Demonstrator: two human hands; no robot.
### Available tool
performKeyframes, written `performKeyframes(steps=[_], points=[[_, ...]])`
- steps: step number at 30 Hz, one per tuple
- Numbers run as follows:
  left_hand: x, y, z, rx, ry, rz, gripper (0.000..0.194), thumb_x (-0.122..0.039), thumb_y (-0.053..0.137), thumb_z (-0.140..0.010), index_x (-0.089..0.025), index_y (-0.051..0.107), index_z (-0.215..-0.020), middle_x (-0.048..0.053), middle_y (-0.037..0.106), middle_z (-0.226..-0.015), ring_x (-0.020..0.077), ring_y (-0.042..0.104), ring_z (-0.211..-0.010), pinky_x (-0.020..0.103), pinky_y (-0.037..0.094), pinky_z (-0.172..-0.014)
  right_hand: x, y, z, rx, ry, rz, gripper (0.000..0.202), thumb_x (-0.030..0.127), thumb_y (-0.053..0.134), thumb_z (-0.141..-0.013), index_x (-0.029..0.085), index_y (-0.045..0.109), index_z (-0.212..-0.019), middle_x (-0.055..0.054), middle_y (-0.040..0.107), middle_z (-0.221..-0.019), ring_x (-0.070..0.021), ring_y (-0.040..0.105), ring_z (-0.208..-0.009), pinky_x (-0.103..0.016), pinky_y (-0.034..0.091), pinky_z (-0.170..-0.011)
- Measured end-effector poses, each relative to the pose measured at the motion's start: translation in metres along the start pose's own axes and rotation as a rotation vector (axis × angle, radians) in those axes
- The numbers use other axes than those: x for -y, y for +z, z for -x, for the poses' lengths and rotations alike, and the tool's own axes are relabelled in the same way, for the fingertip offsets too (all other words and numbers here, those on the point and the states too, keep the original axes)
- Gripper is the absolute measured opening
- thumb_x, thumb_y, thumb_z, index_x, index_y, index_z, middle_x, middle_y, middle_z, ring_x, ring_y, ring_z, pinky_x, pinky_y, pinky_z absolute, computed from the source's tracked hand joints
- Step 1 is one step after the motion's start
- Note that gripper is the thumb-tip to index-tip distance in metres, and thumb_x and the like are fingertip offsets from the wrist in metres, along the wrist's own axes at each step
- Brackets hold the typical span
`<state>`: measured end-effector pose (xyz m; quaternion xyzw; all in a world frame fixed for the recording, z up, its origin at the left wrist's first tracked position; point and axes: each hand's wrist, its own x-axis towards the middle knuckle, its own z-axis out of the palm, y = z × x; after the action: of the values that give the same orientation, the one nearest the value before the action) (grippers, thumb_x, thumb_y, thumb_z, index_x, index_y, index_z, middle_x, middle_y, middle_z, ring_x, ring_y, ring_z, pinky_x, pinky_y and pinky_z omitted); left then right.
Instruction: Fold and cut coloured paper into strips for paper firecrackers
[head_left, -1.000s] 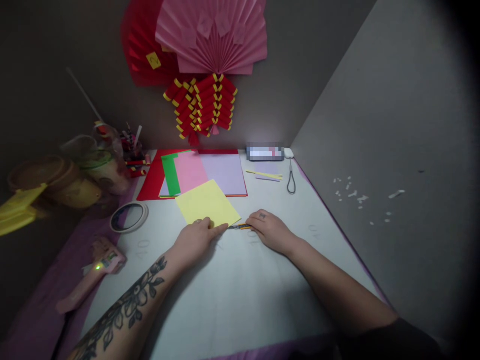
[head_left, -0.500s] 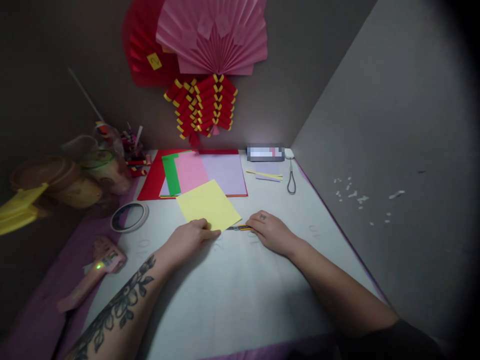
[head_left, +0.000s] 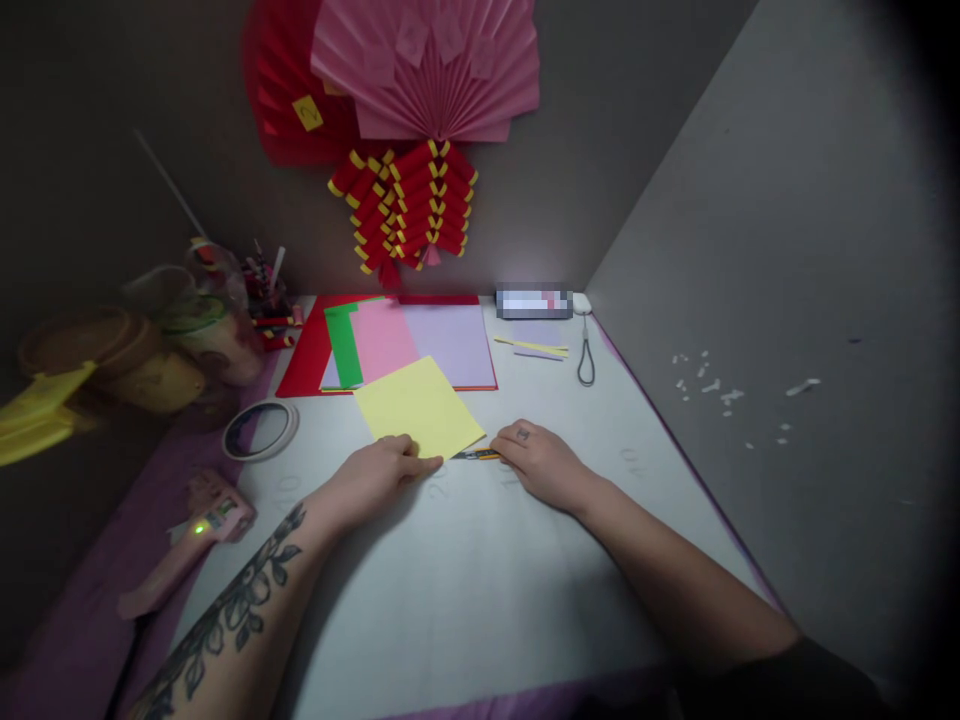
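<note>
A yellow paper sheet (head_left: 420, 405) lies turned at an angle on the white tabletop (head_left: 480, 600), its far corner over a stack of coloured sheets. My left hand (head_left: 379, 478) presses on the near edge of the yellow sheet, index finger stretched out along it. My right hand (head_left: 541, 463) has its fingers closed round a yellow and black cutter knife (head_left: 480, 454). The knife lies low over the table, and its blade points left to the sheet's near corner, close to my left fingertip. Whether the blade touches the paper cannot be made out.
Behind lie red (head_left: 300, 360), green, pink and lilac sheets (head_left: 450, 345). Thin paper strips (head_left: 532, 348) and a looped cord (head_left: 586, 360) are at the back right. A tape roll (head_left: 259, 430), a pink glue gun (head_left: 187, 550) and cups (head_left: 214, 340) stand or lie at left.
The view has shifted very slightly. Both hands, the knife and the yellow sheet look almost the same as before.
</note>
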<state>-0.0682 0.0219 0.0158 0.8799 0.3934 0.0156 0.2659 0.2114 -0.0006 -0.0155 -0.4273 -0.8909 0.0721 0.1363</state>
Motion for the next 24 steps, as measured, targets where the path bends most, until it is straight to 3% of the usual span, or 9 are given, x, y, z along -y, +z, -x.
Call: performKeyframes(steps=[5,13,24], points=[[0.002,0.001,0.000,0.010,0.025,-0.021,0.038,-0.040,0.034,-0.096,-0.035,0.063,-0.119,0.003,0.052,-0.080,0.0162,0.046,-0.074,0.026,0.027,-0.062,0.003,0.001,0.000,-0.006,-0.002,-0.003,0.027,0.004,0.043,-0.087,0.018,0.063,-0.099,-0.008,0.063,-0.094,-0.0198,0.050,-0.089,-0.031,0.043,-0.076],[0.002,0.001,0.000,0.002,0.020,-0.010,0.042,-0.045,0.030,-0.096,-0.033,0.064,-0.117,0.003,0.051,-0.080,0.0163,0.045,-0.073,0.027,0.026,-0.062,0.008,0.001,-0.002,0.020,-0.004,-0.013,0.025,0.005,0.043,-0.087,0.017,0.063,-0.098,-0.008,0.063,-0.093,-0.0194,0.050,-0.088,-0.030,0.043,-0.075],[0.004,0.002,0.000,0.000,0.051,-0.041,0.036,-0.036,0.036,-0.095,-0.035,0.062,-0.120,0.002,0.050,-0.078,0.0151,0.046,-0.071,0.026,0.028,-0.060,0.018,-0.001,-0.005,0.004,-0.034,-0.067,0.025,0.008,0.043,-0.089,0.018,0.063,-0.101,-0.009,0.063,-0.092,-0.0195,0.052,-0.088,-0.032,0.045,-0.076]])
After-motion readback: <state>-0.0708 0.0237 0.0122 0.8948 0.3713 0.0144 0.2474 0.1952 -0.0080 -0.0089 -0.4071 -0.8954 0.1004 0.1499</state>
